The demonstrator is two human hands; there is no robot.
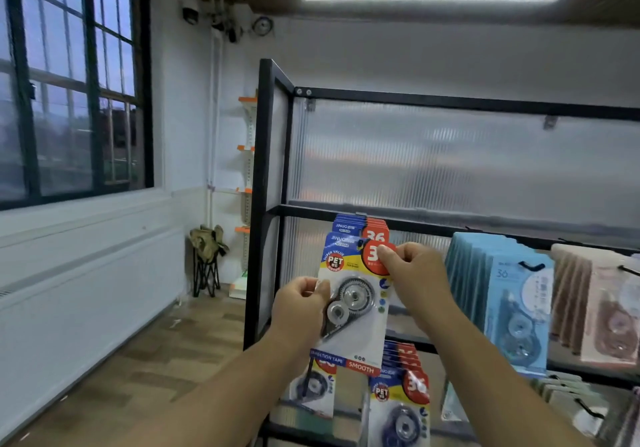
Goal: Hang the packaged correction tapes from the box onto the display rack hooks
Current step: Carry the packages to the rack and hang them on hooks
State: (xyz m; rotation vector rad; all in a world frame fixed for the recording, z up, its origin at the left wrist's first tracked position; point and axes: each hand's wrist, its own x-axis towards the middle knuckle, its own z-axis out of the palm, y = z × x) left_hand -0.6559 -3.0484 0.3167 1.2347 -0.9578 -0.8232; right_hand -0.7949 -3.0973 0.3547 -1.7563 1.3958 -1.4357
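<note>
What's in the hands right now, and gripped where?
One packaged correction tape: left hand pinches its left edge at mid-height, right hand pinches its top right corner, in front of the display rack.

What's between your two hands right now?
In the head view, one packaged correction tape spans the gap: left hand grips its left edge, right hand pinches its top right corner.

- Correction tape pack [353, 308]: blue and yellow header, red disc with white "36", blue and red bottom band.
- Display rack [265, 169]: black frame, ribbed frosted panels [450, 162].
- Blue packs [502, 290]: pale blue.
- Pink packs [609, 315]: dusty pink.
- Floor [173, 360]: brown wood planks.
- Wall brackets [247, 99]: orange.
</note>
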